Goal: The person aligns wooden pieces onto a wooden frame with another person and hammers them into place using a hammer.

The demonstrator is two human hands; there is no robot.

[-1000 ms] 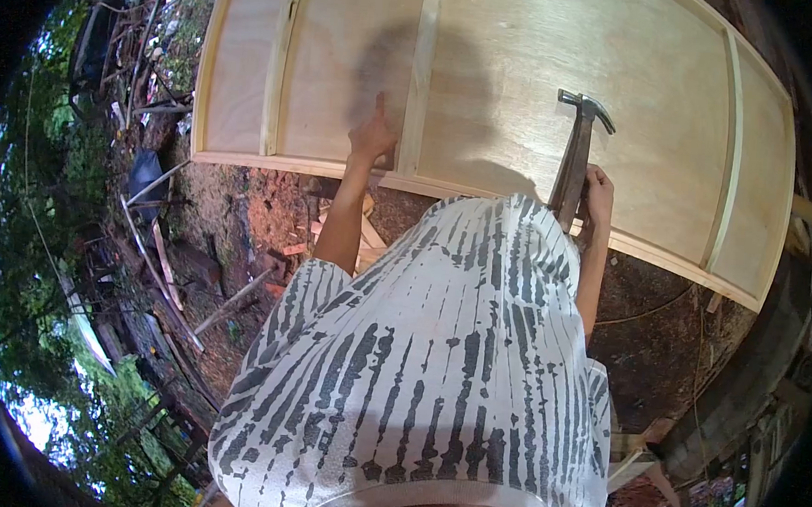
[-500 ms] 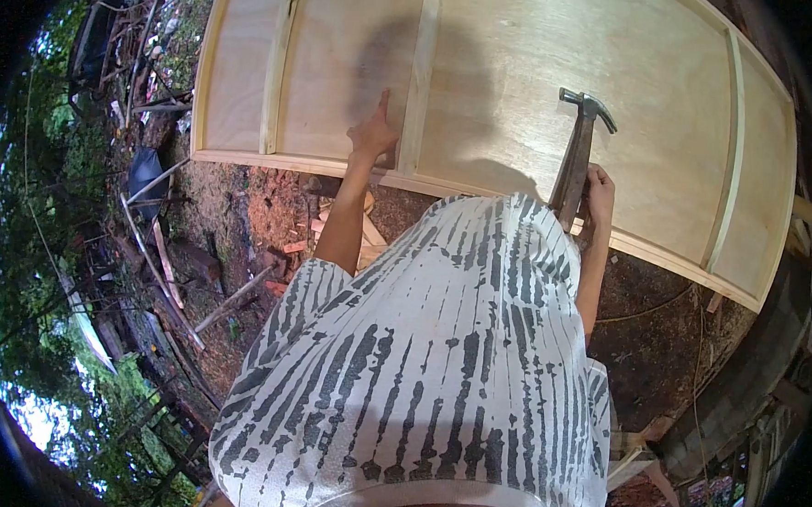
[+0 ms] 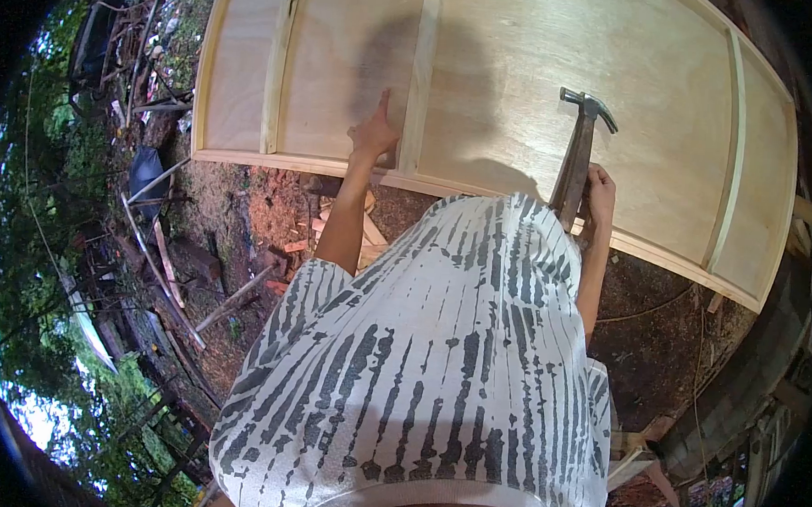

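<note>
Over the pale plywood panel (image 3: 338, 66), my left hand (image 3: 374, 134) has its index finger stretched out and its thumb apart, with nothing held. It is near the panel's front edge, left of a cross strip (image 3: 421, 80). My right hand (image 3: 600, 195) is closed at the wooden handle of a claw hammer (image 3: 573, 161), farther right by the same edge. The hammer's metal head points away from me over the panel. Some of the right hand's fingers are hidden, and the lower end of the handle is partly covered by the patterned shirt (image 3: 419, 346).
Raised wooden strips frame and divide the panel. Below its front edge are wood offcuts (image 3: 370, 238) on brown ground. Poles (image 3: 162, 264) and a dark bag-like item (image 3: 145, 180) stand to the left. Weathered timber (image 3: 737, 418) lies at the lower right.
My left hand's pointing finger has shifted very slightly to the right. The hammer head has also moved a tiny bit, while my right hand stays in nearly the same place.
</note>
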